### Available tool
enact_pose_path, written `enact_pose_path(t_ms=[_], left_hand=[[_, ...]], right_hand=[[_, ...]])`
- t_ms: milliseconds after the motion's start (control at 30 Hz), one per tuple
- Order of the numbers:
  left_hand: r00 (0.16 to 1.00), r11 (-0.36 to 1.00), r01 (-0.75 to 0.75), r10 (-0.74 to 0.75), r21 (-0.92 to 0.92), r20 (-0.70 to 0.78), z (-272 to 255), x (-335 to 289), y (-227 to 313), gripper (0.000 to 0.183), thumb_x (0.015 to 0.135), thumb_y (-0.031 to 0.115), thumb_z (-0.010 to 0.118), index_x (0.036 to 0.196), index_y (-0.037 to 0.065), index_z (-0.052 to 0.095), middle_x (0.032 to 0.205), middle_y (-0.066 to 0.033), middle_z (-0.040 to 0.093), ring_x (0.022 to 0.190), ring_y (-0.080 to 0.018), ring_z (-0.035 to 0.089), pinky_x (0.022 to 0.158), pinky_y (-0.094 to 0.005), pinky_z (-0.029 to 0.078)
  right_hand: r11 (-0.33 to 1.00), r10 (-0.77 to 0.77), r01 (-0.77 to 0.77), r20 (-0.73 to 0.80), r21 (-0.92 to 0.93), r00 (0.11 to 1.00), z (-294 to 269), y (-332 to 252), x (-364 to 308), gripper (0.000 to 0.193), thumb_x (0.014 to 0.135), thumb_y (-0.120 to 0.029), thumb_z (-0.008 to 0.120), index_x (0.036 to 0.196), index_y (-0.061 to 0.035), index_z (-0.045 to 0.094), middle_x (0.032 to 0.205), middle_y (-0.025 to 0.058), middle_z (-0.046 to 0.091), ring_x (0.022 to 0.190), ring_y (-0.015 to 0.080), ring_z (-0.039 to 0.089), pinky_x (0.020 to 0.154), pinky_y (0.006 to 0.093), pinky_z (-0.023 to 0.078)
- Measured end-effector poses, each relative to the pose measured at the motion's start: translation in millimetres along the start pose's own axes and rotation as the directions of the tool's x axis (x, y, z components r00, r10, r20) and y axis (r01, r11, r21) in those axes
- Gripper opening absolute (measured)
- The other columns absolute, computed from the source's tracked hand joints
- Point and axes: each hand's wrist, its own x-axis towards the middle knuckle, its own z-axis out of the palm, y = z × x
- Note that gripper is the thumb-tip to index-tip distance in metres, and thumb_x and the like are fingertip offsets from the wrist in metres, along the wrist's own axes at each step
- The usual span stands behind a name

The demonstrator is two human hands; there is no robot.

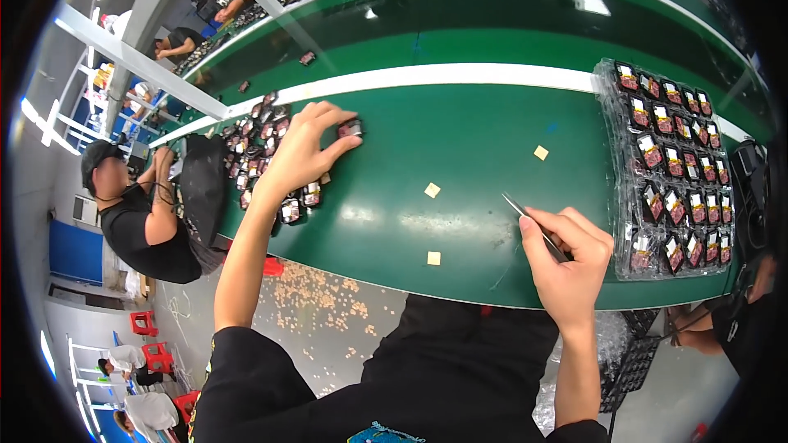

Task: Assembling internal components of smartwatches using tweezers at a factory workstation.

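Note:
My left hand reaches over the green tabletop at the left. Its thumb and fingers pinch a small black item with a printed label. Close beside that hand lies a pile of similar small labelled items. My right hand grips a pair of tweezers, whose tips point up and left just over the table. Between the hands lie three small cream squares: an upper right square, a middle square and a lower square.
Clear plastic trays filled with rows of the labelled items stand at the right. Past a white rail runs a green conveyor belt carrying a few loose items. A co-worker sits at the left. Cream scraps litter the floor.

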Motion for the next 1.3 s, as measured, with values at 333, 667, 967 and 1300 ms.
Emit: enact_pose_path(t_ms=[333,667,967,1300], left_hand=[[0.940,0.926,-0.313,0.334,-0.210,0.072,49.0,44.7,115.8,0.067,0.071,0.051,0.100,0.117,0.007,0.077,0.100,-0.0066,0.068,0.084,-0.0275,0.066,0.081,-0.0390,0.050],[0.857,0.724,-0.379,0.509,-0.576,0.076,62.2,47.4,115.1,0.077,0.073,0.017,0.095,0.146,0.007,0.073,0.134,-0.0102,0.068,0.113,-0.0283,0.065,0.096,-0.0385,0.050],[0.869,0.749,-0.290,0.466,-0.596,0.164,71.0,49.5,113.4,0.069,0.072,0.019,0.101,0.137,0.007,0.078,0.122,-0.0085,0.065,0.107,-0.0269,0.063,0.087,-0.0380,0.054],[0.875,0.764,-0.321,0.465,-0.560,0.133,66.8,34.8,116.0,0.062,0.074,0.028,0.098,0.128,0.004,0.081,0.108,-0.0079,0.075,0.096,-0.0239,0.068,0.084,-0.0358,0.046]], right_hand=[[0.995,0.047,-0.042,-0.050,0.090,0.998,6.1,11.9,-1.3,0.015,0.090,0.004,0.086,0.105,0.0043,0.085,0.068,0.0016,0.063,0.057,0.0052,0.052,0.052,0.0253,0.036],[0.985,0.155,-0.149,-0.060,0.092,0.986,0.1,6.8,2.6,0.012,0.091,0.006,0.085,0.104,0.0058,0.084,0.074,0.0022,0.069,0.061,0.0028,0.054,0.054,0.0214,0.036],[0.988,0.137,-0.132,-0.047,0.083,0.990,-1.3,9.1,1.0,0.014,0.090,0.005,0.086,0.104,0.0055,0.084,0.073,0.0024,0.068,0.059,0.0024,0.051,0.053,0.0225,0.034],[0.990,0.142,-0.139,0.120,-0.036,0.983,-3.2,7.6,2.9,0.011,0.089,0.009,0.083,0.100,0.0058,0.084,0.072,0.0008,0.064,0.061,0.0031,0.053,0.055,0.0214,0.035]])
